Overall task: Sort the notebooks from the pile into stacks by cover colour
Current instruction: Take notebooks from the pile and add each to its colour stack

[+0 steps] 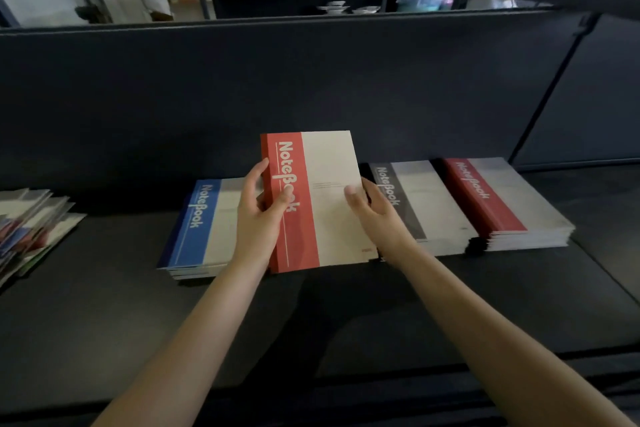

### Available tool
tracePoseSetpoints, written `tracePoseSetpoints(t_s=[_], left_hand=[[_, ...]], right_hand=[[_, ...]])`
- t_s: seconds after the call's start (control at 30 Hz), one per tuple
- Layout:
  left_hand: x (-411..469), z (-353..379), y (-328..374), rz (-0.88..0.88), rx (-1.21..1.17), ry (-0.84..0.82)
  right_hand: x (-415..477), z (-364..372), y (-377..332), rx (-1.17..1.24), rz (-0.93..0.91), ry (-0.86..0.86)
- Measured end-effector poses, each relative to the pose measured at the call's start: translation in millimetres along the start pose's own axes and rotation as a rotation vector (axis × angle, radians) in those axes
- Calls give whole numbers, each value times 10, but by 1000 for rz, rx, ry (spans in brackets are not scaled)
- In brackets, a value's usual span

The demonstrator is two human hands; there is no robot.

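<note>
Left hand [259, 211] curls round the spine edge of a red-banded notebook [325, 204] at frame centre, right hand [372, 206] pinching the opposite edge, seemingly to check its colour; behind lie the blue stack [197, 229], the grey stack [419, 201] and, centre right, the matching red stack [502, 198]; the unsorted pile [31, 222] sits at the left edge.

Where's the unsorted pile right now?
Head view: the unsorted pile lies on the table at far left, left of the blue stack, apart from it.
</note>
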State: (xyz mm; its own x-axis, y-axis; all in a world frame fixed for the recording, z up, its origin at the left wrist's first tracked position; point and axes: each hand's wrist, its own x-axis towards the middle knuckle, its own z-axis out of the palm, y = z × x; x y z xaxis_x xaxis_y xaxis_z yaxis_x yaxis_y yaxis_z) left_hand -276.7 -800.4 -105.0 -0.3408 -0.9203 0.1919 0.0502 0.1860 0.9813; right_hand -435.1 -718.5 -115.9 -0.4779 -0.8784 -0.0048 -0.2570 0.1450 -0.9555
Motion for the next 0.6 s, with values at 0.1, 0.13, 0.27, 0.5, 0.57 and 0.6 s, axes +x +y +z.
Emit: tracePoseSetpoints(t_s=[0.1, 0.13, 0.27, 0.5, 0.57, 0.6], left_hand=[[-2, 363, -9, -5, -30, -39], [-10, 492, -19, -1, -26, -57], [-96, 1048, -61, 5, -4, -174], [-147, 1794, -138, 100, 331, -409], [-93, 1948, -181, 120, 506, -488], [-71, 2022, -196, 116, 611, -537]], right_hand=[[-124, -313, 126, 90, 12, -12], [-155, -448, 186, 102, 9, 5], [-264, -1024, 369, 24, 33, 157], [-294, -1932, 559, -102, 43, 371], [-261, -2164, 597, -162, 54, 406], [-240, -2277, 620, -197, 63, 422]])
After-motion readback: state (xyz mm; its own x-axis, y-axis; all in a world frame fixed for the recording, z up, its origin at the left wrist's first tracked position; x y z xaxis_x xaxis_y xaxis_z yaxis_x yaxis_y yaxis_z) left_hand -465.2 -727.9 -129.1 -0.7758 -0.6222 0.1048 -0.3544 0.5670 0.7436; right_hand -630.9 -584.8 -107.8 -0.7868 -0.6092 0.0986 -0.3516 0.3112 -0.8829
